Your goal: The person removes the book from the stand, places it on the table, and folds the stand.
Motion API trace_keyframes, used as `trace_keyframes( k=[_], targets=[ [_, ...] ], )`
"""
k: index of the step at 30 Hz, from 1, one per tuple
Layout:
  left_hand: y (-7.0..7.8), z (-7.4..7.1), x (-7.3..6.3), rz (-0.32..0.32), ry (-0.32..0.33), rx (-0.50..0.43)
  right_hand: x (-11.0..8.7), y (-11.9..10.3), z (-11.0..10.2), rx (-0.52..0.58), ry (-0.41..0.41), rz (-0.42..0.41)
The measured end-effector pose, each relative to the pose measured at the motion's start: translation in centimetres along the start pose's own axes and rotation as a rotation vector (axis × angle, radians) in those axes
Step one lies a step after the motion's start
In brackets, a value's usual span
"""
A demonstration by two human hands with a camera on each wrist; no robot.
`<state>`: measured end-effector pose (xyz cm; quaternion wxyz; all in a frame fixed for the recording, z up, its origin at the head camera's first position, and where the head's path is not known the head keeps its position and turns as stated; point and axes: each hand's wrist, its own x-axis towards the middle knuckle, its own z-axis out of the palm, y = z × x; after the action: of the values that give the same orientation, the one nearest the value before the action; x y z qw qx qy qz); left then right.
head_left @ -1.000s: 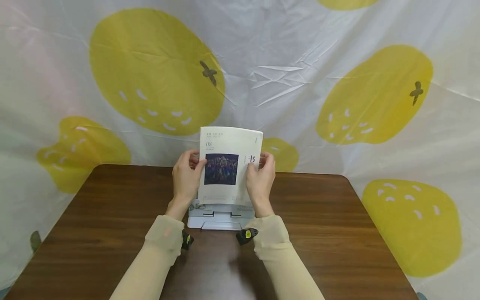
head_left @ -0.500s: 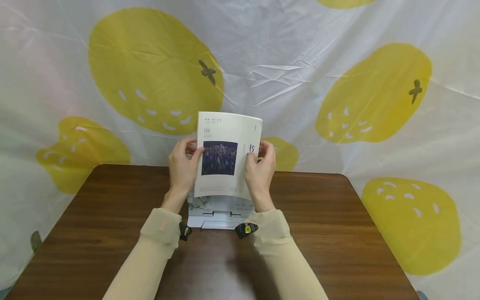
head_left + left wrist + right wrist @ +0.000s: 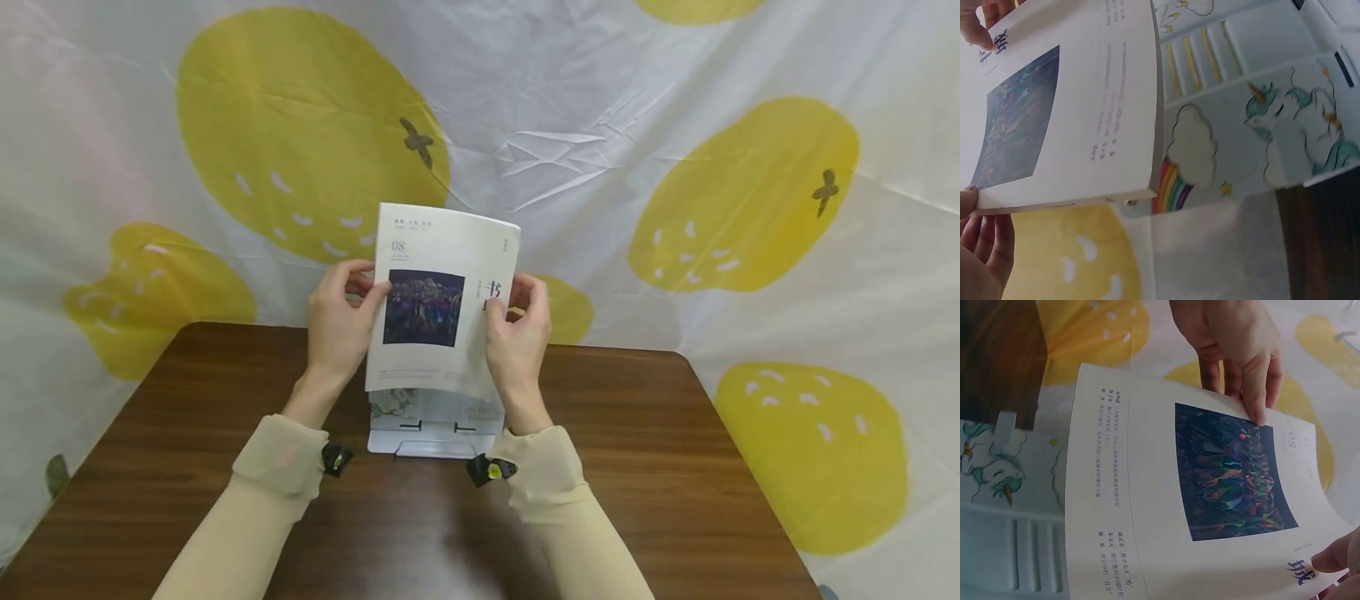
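Observation:
A white paperback book [image 3: 423, 367] with a dark picture on its cover is held up by both hands. My left hand [image 3: 337, 325] pinches its left edge, thumb on the cover and fingers behind. On the opposite edge my right hand [image 3: 519, 337] grips it the same way, the thumb beside the large printed characters. Behind and below the book stands a white book stand [image 3: 438, 437], its upper part hidden by the book. In the left wrist view the stand's back plate [image 3: 1235, 144] shows a unicorn, a cloud and a rainbow, with the book apart from it.
The stand rests on a dark brown wooden table [image 3: 645, 467]. A white cloth [image 3: 540, 92] with large yellow fruit prints hangs behind the table's far edge. Black straps with small cameras [image 3: 491, 471] sit at the wrists.
Both hands have raised the book, baring more of the stand below it. It has also shifted a little left and tilted slightly; the left forearm has swung outward. The stand stays in place.

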<state>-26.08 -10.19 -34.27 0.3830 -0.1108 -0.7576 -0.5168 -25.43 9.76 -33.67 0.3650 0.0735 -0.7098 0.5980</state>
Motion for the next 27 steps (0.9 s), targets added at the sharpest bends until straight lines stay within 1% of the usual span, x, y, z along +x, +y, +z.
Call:
trace_keyframes(
  k=[4, 7, 11, 13, 16, 19, 23, 27],
  targets=[
    [0.7, -1.4, 0.2, -0.005, -0.016, 0.008, -0.3, -1.2, 0.3, 0.046, -0.024, -0.003],
    [1.0, -2.4, 0.3, -0.002, -0.015, 0.018, -0.8, -3.1, 0.3, 0.068, -0.053, -0.011],
    [1.1, -3.5, 0.1, -0.005, -0.009, 0.050, -1.8, -5.6, 0.2, 0.083, -0.082, -0.010],
    [0.9, -3.9, -0.1, -0.010, -0.006, 0.065, -2.2, -6.2, 0.3, 0.090, -0.084, -0.005],
    [0.6, -4.5, -0.3, -0.015, 0.003, 0.072, -2.7, -6.1, 0.7, 0.104, -0.085, -0.009],
    [0.3, -5.1, -0.7, -0.017, 0.016, 0.092, -3.1, -5.0, 1.4, 0.109, -0.092, -0.021],
    [-0.1, -5.7, -1.2, -0.037, 0.018, 0.122, -3.6, -3.2, 2.1, 0.118, -0.101, -0.023],
    [-0.2, -6.0, -1.7, -0.045, 0.005, 0.128, -4.1, -2.7, 2.1, 0.119, -0.123, -0.037]
  ],
)
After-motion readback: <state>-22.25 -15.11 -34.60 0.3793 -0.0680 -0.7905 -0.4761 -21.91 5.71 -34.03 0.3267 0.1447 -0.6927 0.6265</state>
